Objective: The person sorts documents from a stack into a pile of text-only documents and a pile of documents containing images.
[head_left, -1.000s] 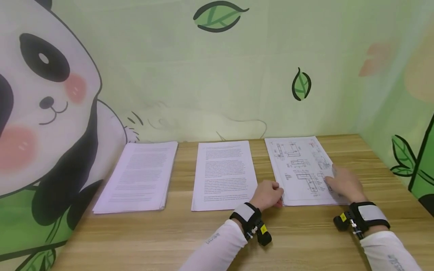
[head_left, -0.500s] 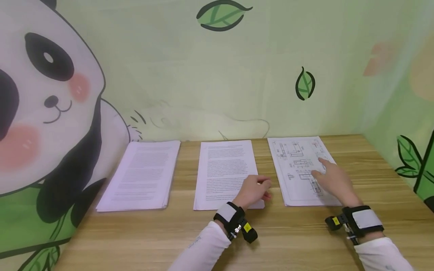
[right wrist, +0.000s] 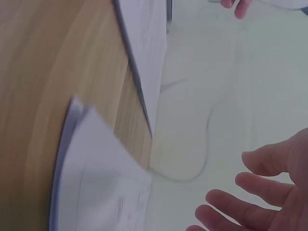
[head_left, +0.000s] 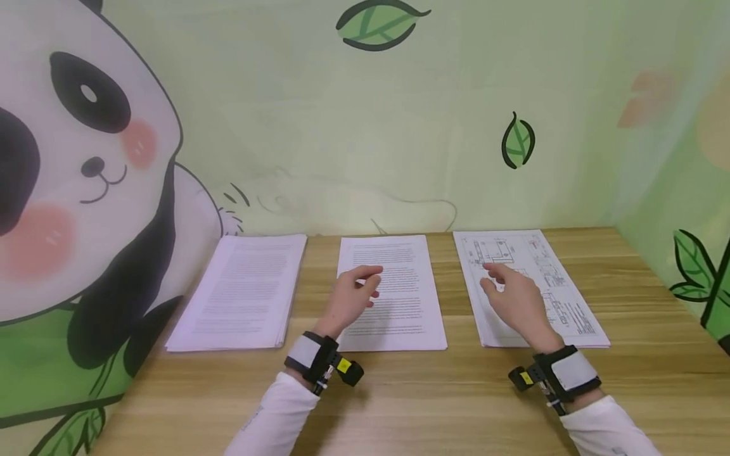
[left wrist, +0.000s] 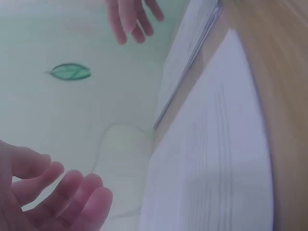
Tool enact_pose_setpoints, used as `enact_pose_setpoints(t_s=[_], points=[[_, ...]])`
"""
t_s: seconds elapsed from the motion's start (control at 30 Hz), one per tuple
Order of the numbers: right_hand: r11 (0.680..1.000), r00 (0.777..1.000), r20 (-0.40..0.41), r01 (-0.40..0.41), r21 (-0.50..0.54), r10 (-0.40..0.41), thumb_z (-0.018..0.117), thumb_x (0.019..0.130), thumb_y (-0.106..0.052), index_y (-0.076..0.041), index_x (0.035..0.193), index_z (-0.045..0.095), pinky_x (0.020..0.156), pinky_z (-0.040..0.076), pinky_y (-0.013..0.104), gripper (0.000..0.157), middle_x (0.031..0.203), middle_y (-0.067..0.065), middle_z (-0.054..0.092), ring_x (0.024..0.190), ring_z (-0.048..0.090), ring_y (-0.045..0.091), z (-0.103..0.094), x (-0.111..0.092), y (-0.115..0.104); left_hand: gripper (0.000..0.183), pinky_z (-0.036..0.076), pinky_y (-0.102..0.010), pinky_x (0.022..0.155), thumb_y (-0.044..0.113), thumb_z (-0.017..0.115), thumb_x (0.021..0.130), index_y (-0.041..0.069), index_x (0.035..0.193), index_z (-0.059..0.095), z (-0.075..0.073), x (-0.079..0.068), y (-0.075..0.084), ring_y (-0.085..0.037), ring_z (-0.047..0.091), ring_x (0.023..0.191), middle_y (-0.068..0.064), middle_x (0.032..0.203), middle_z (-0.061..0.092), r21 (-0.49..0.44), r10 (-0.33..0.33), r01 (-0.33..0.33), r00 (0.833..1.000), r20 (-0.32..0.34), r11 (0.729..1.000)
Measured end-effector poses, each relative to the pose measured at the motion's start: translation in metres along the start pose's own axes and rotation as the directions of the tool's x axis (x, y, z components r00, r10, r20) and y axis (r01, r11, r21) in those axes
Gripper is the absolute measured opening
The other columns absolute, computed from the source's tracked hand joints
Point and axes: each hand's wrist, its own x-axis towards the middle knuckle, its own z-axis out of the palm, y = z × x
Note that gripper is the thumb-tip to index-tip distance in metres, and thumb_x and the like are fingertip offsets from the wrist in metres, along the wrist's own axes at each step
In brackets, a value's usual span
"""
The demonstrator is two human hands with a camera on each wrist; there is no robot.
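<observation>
Three stacks of paper lie side by side on the wooden table. My left hand (head_left: 349,300) hovers over the left side of the middle stack of printed text (head_left: 399,323), its fingers loosely bent around nothing. Above the right stack, topped with technical drawings (head_left: 576,316), hangs my right hand (head_left: 518,303), thumb and fingers apart and holding nothing. In the right wrist view the right hand's fingers (right wrist: 236,204) are clearly off the drawings (right wrist: 101,187). The left wrist view also shows a gap between the left fingers (left wrist: 72,192) and the text pages (left wrist: 211,159).
At the left is another text stack (head_left: 239,291), its sheets slightly uneven at the lower right corner. Strips of wooden table (head_left: 433,392) show between the stacks and in front of them. A wall hanging with a panda (head_left: 114,158) and leaves stands behind and at the sides.
My left hand has left the right stack's lower left corner and moved left over the middle stack. My right hand has come off the right stack's right edge and moved left above it.
</observation>
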Motion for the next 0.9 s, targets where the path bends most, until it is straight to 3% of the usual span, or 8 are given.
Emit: enact_pose_setpoints(t_s=[0.17,0.3,0.43,0.53,0.73,0.9], points=[[0.998,0.998,-0.038,0.044,0.048,-0.042,0.05,0.094,-0.02,-0.001,0.122,0.059,0.079,0.051,0.052,0.035,0.117,0.024,0.064,0.106,0.06,0.04,0.019,-0.002,-0.023,0.035,0.058,-0.038,0.072,0.023,0.051,0.095,0.009,0.125,0.058,-0.036,-0.011,-0.009,-0.032,0.063,0.089,-0.013,0.114,0.061,0.012,-0.016,0.017,0.998,-0.056,1.0],[0.994,0.994,-0.081,0.073,0.078,-0.067,0.053,0.092,-0.021,-0.003,0.117,0.063,0.075,0.052,0.047,0.032,0.113,0.019,0.068,0.101,0.063,0.035,0.031,-0.001,-0.041,0.038,0.058,-0.042,0.075,0.025,0.051,0.095,0.01,0.129,0.055,-0.063,-0.017,-0.016,-0.028,0.064,0.09,-0.013,0.119,0.061,0.09,-0.003,0.012,0.995,-0.095,0.996],[0.993,0.993,-0.103,0.076,0.094,-0.066,0.056,0.09,-0.024,-0.007,0.113,0.067,0.07,0.052,0.045,0.03,0.107,0.015,0.071,0.096,0.065,0.03,0.042,0.003,-0.062,0.037,0.057,-0.041,0.074,0.024,0.05,0.095,0.01,0.129,0.054,-0.091,-0.017,-0.024,-0.028,0.063,0.094,-0.015,0.118,0.061,0.263,0.057,-0.019,0.988,-0.141,0.965],[0.99,0.992,-0.104,0.081,0.118,-0.069,0.058,0.089,-0.027,-0.009,0.11,0.068,0.07,0.052,0.043,0.03,0.105,0.013,0.072,0.094,0.066,0.029,0.051,0.007,-0.077,0.037,0.054,-0.045,0.08,0.024,0.049,0.095,0.01,0.128,0.055,-0.113,-0.016,-0.031,-0.031,0.061,0.101,-0.017,0.121,0.061,0.37,0.064,0.001,0.984,-0.164,0.929],[0.979,0.993,-0.087,0.095,0.18,-0.08,0.061,0.087,-0.035,-0.012,0.11,0.068,0.078,0.052,0.041,0.034,0.108,0.008,0.071,0.098,0.065,0.026,0.071,0.014,-0.104,0.04,0.046,-0.054,0.091,0.024,0.046,0.095,0.005,0.131,0.051,-0.15,-0.019,-0.043,-0.039,0.053,0.113,-0.023,0.129,0.055,0.43,0.021,0.051,0.987,-0.162,0.902],[0.964,0.994,-0.062,0.099,0.247,-0.087,0.062,0.085,-0.039,-0.015,0.112,0.067,0.075,0.052,0.04,0.036,0.109,0.007,0.07,0.096,0.064,0.024,0.089,0.019,-0.123,0.045,0.039,-0.059,0.099,0.027,0.045,0.096,0.003,0.133,0.048,-0.175,-0.023,-0.056,-0.043,0.045,0.123,-0.026,0.137,0.047,0.476,-0.029,0.104,0.986,-0.163,0.873]])
